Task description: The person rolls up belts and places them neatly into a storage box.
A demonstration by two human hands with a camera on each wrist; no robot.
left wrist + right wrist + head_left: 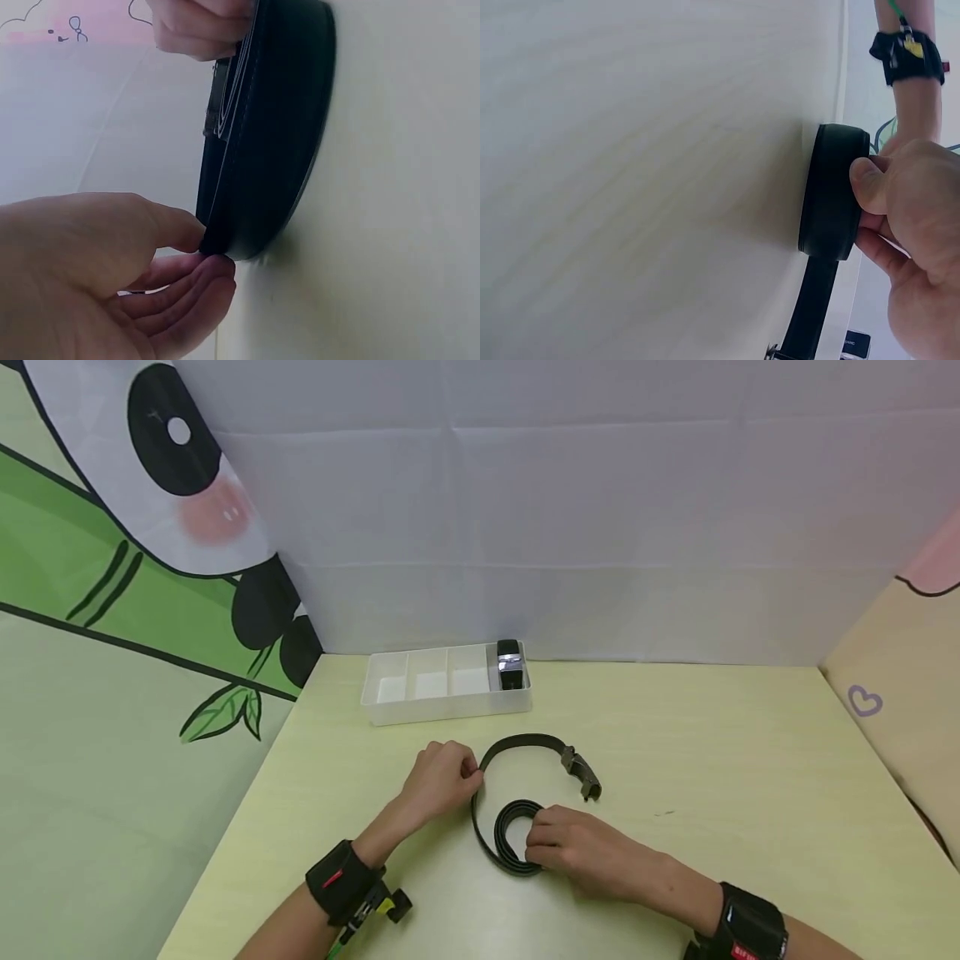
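A black belt [525, 741] stands on its edge on the table, one end wound into a coil [501, 835] and the rest curving round it in a wide loop. Its dark metal buckle [579, 770] lies at the free end, to the upper right. On the loop's left side, my left hand [442, 781] pinches the strap between thumb and fingers; the left wrist view shows the strap [277, 135] at those fingertips. My right hand [581, 852] grips the coil from the right, thumb on its outer face in the right wrist view, with other fingers partly hidden behind it.
Behind the belt is a translucent white divided tray [442, 706]. Its rightmost compartment holds a black item with a silver band [510, 664]. A pale cloth wall [562, 527] rises at the table's back edge. Printed panels stand left and right.
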